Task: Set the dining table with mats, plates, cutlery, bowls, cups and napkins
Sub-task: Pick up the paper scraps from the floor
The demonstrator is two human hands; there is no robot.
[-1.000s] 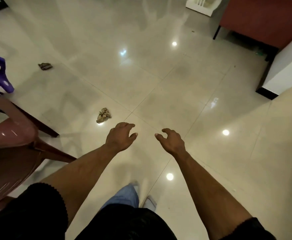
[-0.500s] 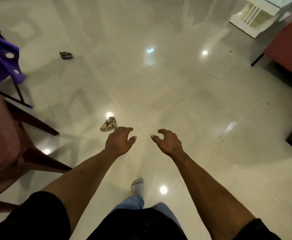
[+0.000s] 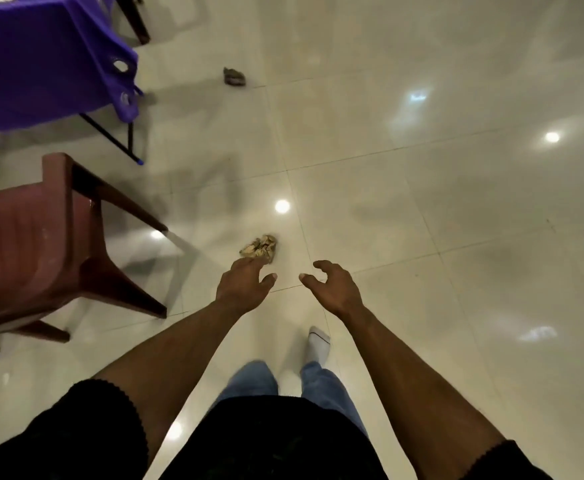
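Both my hands are held out in front of me over the shiny tiled floor, holding nothing. My left hand (image 3: 244,285) has its fingers spread and slightly curled. My right hand (image 3: 334,287) is beside it, fingers apart too. The dining table (image 3: 41,64), draped in a purple cloth, shows at the upper left corner; only a sliver of its top is visible. No mats, plates, cutlery, bowls, cups or napkins can be made out.
A brown plastic chair (image 3: 37,244) stands at the left, just below the table. A crumpled beige scrap (image 3: 259,247) lies on the floor just beyond my left hand. A small dark scrap (image 3: 234,76) lies farther off. My socked foot (image 3: 318,344) steps forward.
The view has swung left while I walk: the red furniture and white unit at the right have left the frame, and the purple-covered table and brown chair have come further in. Both hands stay empty.
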